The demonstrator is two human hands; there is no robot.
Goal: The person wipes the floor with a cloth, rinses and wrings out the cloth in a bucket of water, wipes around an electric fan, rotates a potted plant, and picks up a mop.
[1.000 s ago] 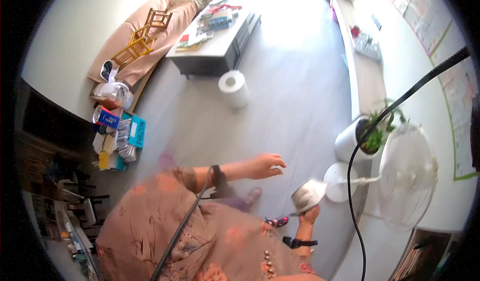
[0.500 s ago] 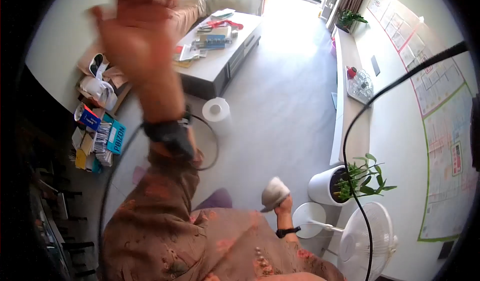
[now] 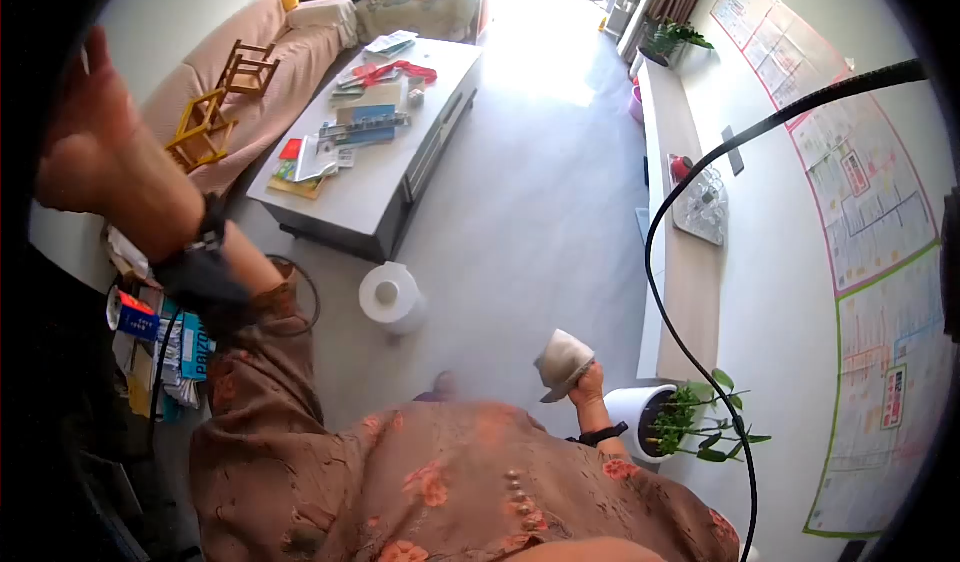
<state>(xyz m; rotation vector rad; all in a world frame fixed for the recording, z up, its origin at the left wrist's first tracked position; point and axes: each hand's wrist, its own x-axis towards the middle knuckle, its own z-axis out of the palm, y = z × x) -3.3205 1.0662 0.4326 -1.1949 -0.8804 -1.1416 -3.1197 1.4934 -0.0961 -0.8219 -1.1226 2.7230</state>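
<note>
My left hand is raised high at the far left, close to the wall. A finger stretches upward, the hand seems to hold nothing, and part of it is lost in dark edge and blur. A black band wraps that wrist. Lower down, right of centre, my right hand is closed around a bunched white-and-grey cloth. It is held out above the floor, near a white pot with a green plant.
A white coffee table carries papers and books. Two small wooden chairs rest on the covered sofa. On the floor stands a white cylindrical bin. A long shelf runs along the right wall, and a black cable crosses the view.
My left hand has moved left and down, uncovering the sofa and wooden chairs. The view has shifted, and the fan has almost left it. My right hand still holds the cloth.
</note>
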